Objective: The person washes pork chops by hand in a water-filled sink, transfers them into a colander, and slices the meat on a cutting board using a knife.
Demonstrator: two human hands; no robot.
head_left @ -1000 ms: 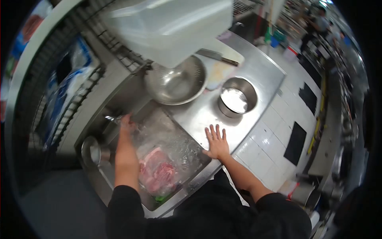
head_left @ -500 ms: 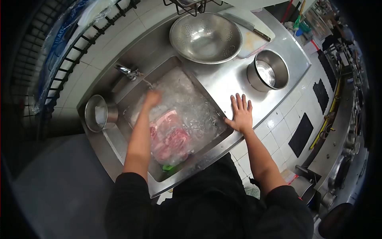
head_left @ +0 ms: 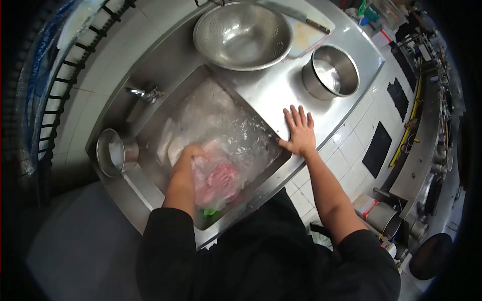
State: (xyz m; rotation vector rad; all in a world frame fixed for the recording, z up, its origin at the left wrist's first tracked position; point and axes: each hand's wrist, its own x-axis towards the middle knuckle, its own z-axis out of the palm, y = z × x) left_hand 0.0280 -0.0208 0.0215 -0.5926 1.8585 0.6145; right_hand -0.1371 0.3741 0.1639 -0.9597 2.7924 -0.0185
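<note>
My left hand (head_left: 193,152) is down in the sink (head_left: 271,175), at the upper left edge of a clear plastic bag of red meat (head_left: 222,179). Its fingers are partly hidden by the water and plastic, so their grip does not show. Pale packages (head_left: 175,143) lie in the water beside it. My right hand (head_left: 300,134) rests flat on the steel counter at the sink's right rim, fingers spread, holding nothing. The faucet (head_left: 145,94) is behind the sink, with no stream visible.
Behind the sink stands a perforated steel colander (head_left: 243,37). A steel pot (head_left: 330,72) is on the counter to the right, near a knife (head_left: 296,15) on a cutting board (head_left: 309,35). A small metal container (head_left: 115,152) sits at the sink's left.
My left hand has moved from the faucet down to the bagged meat. The water stream seen half a second ago no longer shows. My right hand stays on the counter, while the view has shifted.
</note>
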